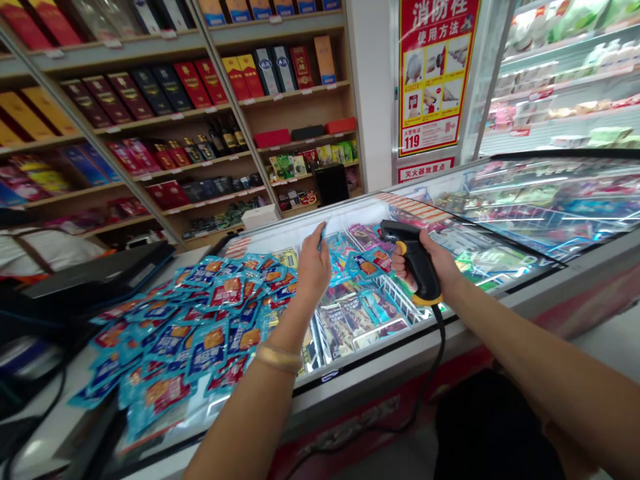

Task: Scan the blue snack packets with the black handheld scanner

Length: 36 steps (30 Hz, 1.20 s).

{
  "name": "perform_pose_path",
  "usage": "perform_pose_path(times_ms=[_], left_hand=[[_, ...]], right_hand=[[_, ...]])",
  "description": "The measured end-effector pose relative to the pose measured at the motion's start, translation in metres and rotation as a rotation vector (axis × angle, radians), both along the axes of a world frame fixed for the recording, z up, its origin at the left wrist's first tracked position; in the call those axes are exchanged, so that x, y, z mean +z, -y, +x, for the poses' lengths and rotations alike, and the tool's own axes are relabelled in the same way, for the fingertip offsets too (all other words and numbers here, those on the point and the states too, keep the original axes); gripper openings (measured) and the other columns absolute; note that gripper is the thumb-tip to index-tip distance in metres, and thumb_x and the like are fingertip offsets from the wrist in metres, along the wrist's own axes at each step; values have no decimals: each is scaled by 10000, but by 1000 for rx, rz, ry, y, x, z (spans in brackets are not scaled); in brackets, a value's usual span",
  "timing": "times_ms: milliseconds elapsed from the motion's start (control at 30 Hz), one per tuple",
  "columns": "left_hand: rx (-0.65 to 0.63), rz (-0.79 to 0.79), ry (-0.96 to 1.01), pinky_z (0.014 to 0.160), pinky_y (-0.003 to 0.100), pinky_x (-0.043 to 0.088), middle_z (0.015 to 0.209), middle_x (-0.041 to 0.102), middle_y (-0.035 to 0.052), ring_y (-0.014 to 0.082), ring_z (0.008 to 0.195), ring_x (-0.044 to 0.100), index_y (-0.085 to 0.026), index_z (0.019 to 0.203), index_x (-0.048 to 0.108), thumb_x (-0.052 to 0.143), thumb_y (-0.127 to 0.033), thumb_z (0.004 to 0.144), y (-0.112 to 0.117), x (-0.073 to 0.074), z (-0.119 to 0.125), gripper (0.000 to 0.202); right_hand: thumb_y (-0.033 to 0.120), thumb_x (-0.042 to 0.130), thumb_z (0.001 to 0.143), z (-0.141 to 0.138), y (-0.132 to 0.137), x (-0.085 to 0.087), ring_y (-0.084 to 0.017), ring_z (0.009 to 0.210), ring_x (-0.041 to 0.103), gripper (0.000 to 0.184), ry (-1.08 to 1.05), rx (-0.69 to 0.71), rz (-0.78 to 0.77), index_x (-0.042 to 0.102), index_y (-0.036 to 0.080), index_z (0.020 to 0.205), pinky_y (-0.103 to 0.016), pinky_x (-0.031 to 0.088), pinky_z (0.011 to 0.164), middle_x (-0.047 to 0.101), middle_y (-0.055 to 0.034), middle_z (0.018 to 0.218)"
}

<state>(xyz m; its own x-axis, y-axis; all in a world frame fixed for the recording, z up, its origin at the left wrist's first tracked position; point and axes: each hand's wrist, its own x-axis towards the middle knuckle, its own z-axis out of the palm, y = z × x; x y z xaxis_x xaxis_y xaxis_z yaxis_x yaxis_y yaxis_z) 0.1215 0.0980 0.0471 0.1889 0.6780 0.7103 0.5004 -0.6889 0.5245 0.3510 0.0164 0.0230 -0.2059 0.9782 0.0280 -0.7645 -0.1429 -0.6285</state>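
Observation:
My right hand [434,261] grips a black and yellow barcode scanner [413,259] by its handle, its head aimed left over the chest freezer [450,320]. A black cable hangs from the scanner down the freezer's front. My left hand [313,267] is raised above the glass lid, fingers closed in a pinch on a thin blue snack packet [324,233] held edge-on. A gold bangle sits on that wrist. Just left of this hand lies a heap of blue and red snack packets [200,327] spread over the lid.
Inside the freezer are wire baskets with ice cream packs [350,320]. A dark flat device [100,270] lies at the left with cables. Shelves of boxed goods [200,87] fill the back wall; a red poster [434,73] and a refrigerated case [565,87] stand at the right.

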Motion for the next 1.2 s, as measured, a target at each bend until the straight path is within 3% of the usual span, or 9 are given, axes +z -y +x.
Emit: perform_pose_path(times_ms=[167, 300, 433, 600, 733, 833, 933, 1067, 1200], left_hand=[[344, 106, -177, 1055, 394, 388, 1241, 575, 160, 237, 1191, 518, -129, 1338, 515, 330, -304, 927, 0, 23, -115, 484], [612, -105, -526, 1094, 547, 297, 1420, 459, 159, 342, 1335, 385, -201, 1385, 484, 392, -447, 907, 9, 12, -177, 545], [648, -322, -788, 1110, 639, 169, 1546, 306, 95, 386, 1423, 212, -260, 1446, 392, 366, -568, 899, 17, -6, -194, 629], [658, -257, -756, 1120, 637, 141, 1578, 229, 68, 390, 1440, 148, -272, 1464, 356, 318, -558, 916, 18, -6, -193, 619], [625, -56, -608, 1107, 657, 150, 1537, 318, 117, 387, 1430, 190, -251, 1437, 402, 386, -501, 912, 16, 4, -176, 582], [494, 53, -516, 1112, 623, 192, 1498, 372, 160, 374, 1416, 241, -206, 1403, 445, 440, -473, 899, 12, 7, -142, 570], [323, 56, -433, 1112, 571, 250, 1460, 423, 171, 347, 1395, 299, -189, 1379, 457, 497, -470, 878, 5, 4, -89, 576], [108, -70, -388, 1117, 503, 294, 1460, 422, 170, 314, 1367, 362, -181, 1379, 443, 553, -469, 855, 5, -7, -4, 608], [-46, -188, -541, 1136, 462, 277, 1481, 375, 210, 324, 1395, 313, -117, 1413, 389, 597, -484, 829, 17, -20, 64, 721]], right_hand=[[627, 387, 912, -63, -15, 17, -136, 588, 536, 504, -34, 132, -8, 565, 160, 850, -238, 502, 542, 546, -38, 660], [619, 356, 927, -107, -25, 15, -134, 585, 549, 531, -39, 226, -63, 571, 143, 828, -236, 511, 551, 560, -50, 653], [613, 303, 943, -128, -27, 4, -130, 552, 540, 560, -34, 281, -138, 568, 137, 812, -225, 503, 524, 551, -54, 622], [591, 280, 956, -125, -26, 0, -132, 541, 539, 558, 1, 258, -153, 564, 134, 806, -225, 502, 520, 555, -58, 614], [606, 298, 944, -106, -26, 8, -135, 557, 542, 549, -23, 215, -132, 566, 141, 828, -233, 512, 538, 558, -58, 635], [614, 340, 930, -78, -25, 14, -133, 572, 541, 527, -28, 146, -93, 566, 150, 823, -228, 516, 540, 554, -50, 644], [621, 415, 901, -41, -22, 15, -134, 588, 546, 500, -17, 54, -54, 566, 152, 815, -227, 524, 556, 545, -45, 647], [625, 436, 887, 6, -15, 6, -138, 580, 547, 495, -22, -84, -60, 566, 152, 827, -239, 527, 548, 547, -50, 661], [630, 411, 892, 30, -13, -9, -147, 565, 548, 487, -16, -150, -78, 548, 168, 823, -252, 517, 513, 545, -43, 640]])
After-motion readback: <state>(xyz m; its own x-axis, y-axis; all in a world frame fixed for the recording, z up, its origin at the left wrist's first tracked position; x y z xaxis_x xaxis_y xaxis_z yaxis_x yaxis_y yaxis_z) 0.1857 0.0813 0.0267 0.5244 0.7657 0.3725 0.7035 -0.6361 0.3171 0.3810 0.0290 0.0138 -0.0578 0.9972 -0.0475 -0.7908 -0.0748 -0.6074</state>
